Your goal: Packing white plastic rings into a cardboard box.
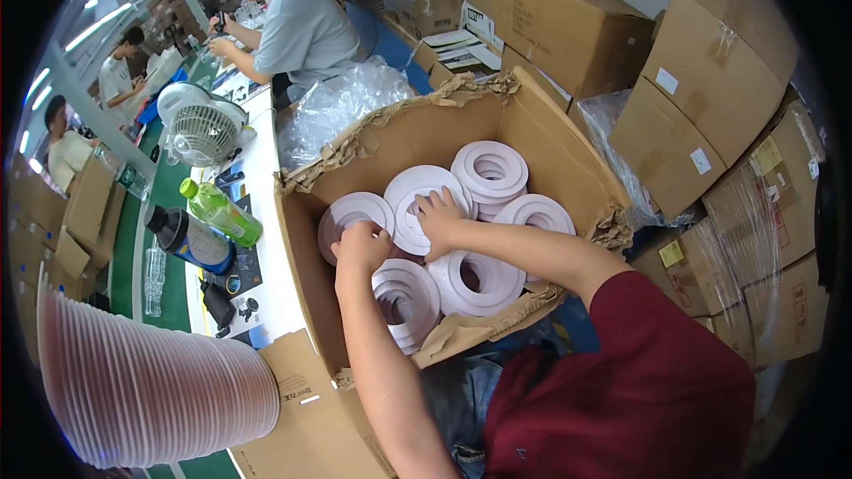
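An open brown cardboard box (550, 137) with torn flaps holds several stacks of white ring-shaped plastic discs (490, 168). Both my hands reach into it. My left hand (362, 247) curls its fingers over the edge of one stack (348, 211) at the box's left side. My right hand (438, 220) rests with fingers closed on the neighbouring stack (413, 191) in the middle. More disc stacks (479, 275) lie below my forearms.
A tall stack of pinkish translucent lids (151, 381) lies at lower left. On the white table stand a green bottle (222, 211), a dark flask (188, 238) and a small fan (204, 124). Brown cartons (701, 98) pile at right. Other people work at the back left.
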The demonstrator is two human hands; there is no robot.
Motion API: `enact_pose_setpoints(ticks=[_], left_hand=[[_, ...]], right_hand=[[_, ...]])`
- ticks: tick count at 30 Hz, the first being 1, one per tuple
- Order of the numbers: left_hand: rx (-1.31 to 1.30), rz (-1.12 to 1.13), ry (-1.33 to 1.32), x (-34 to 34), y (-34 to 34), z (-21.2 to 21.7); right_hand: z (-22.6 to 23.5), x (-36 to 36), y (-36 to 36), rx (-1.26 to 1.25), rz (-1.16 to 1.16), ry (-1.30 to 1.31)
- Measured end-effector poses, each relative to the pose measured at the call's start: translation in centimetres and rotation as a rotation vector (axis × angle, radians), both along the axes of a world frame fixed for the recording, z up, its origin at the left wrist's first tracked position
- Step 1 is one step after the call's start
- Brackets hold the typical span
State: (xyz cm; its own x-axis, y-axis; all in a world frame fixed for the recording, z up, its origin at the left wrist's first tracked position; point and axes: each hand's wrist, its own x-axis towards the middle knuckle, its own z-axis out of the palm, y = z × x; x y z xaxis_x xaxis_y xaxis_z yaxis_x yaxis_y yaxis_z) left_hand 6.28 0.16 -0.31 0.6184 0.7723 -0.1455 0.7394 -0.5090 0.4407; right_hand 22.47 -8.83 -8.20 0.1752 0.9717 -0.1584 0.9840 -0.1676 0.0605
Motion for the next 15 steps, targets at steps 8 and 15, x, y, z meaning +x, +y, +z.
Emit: enact_pose_setpoints(ticks=[8, 15], left_hand=[[-0.023, -0.023, -0.012, 0.7, -0.1, -0.1], [-0.027, -0.028, -0.040, 0.6, 0.1, -0.6]], right_hand=[[-0.6, 4.3, 0.4, -0.036, -0.023, 0.055], [2.4, 7.2, 0.1, 0.071, 0.033, 0.176]])
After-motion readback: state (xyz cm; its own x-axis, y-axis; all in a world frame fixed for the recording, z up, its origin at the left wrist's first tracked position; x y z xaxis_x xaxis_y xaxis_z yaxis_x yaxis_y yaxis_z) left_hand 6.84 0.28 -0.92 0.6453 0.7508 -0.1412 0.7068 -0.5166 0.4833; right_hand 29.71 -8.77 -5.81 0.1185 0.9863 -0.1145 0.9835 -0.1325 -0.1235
